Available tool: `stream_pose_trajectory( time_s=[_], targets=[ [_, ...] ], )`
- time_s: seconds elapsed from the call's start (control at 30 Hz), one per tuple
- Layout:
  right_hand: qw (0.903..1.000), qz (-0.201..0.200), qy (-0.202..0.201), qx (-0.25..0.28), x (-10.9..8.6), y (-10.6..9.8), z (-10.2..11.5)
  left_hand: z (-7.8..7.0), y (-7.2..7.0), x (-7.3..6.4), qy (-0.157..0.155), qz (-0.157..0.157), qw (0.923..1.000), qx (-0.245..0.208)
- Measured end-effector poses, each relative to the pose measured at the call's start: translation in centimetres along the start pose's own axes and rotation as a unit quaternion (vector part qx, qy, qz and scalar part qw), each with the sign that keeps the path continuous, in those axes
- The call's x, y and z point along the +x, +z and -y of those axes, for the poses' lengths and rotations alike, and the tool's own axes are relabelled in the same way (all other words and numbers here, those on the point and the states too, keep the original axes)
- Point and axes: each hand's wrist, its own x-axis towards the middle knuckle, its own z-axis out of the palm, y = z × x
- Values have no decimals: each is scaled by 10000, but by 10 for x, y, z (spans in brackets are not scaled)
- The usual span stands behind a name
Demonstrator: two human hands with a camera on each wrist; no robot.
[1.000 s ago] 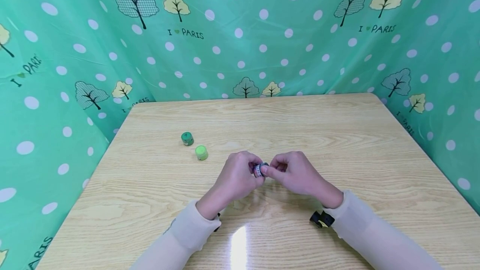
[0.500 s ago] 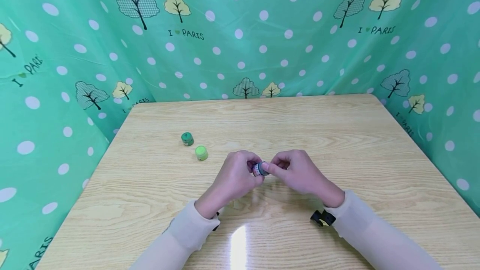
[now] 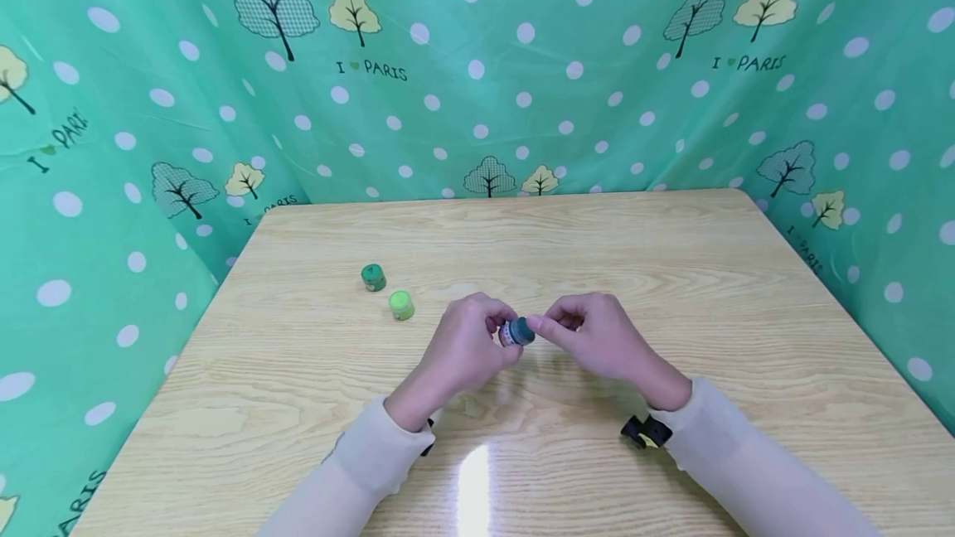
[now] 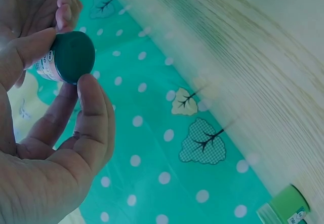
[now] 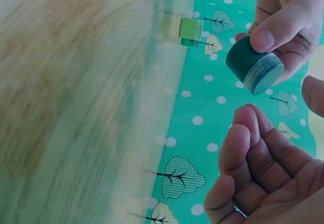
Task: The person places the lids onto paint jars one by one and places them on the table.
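Observation:
My left hand (image 3: 470,342) pinches a small dark teal paint jar (image 3: 524,331) between thumb and fingertips, above the table. The jar is tilted, its teal end pointing toward my right hand (image 3: 600,338). In the left wrist view, a printed label shows beside the thumb on the jar (image 4: 75,57). From the right wrist view, the jar (image 5: 251,64) also has a clear ridged end. There my right hand (image 5: 268,168) has its fingers loosely bent, with a gap between them and the jar. Its thumb stands apart at the frame's edge, and nothing lies between.
A light green jar (image 3: 400,305) and a dark green jar (image 3: 373,277) stand on the wooden table (image 3: 634,247), left of my hands. Behind and at the sides hangs a green dotted curtain (image 3: 448,48). A bright reflection lies near the table's front.
The right fingers have drawn back a little to the right, off the jar. More of the jar's teal end shows now. The left hand has shifted slightly left, keeping its pinch.

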Motion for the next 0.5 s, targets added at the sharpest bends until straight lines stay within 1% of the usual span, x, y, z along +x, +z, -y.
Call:
stream_pose_trajectory(
  time_s=[0.17,0.27,0.5],
  targets=[
    [10000,-21,50,-62,-2,-4,0,1,-2,1,-150,3,9999,43],
    [9999,-12,74,-90,-3,-6,0,4,-4,2,-237,-49,9997,41],
    [9999,-46,97,-95,-6,-10,-1,10,-7,4,-305,-161,9994,-34]
  ],
)
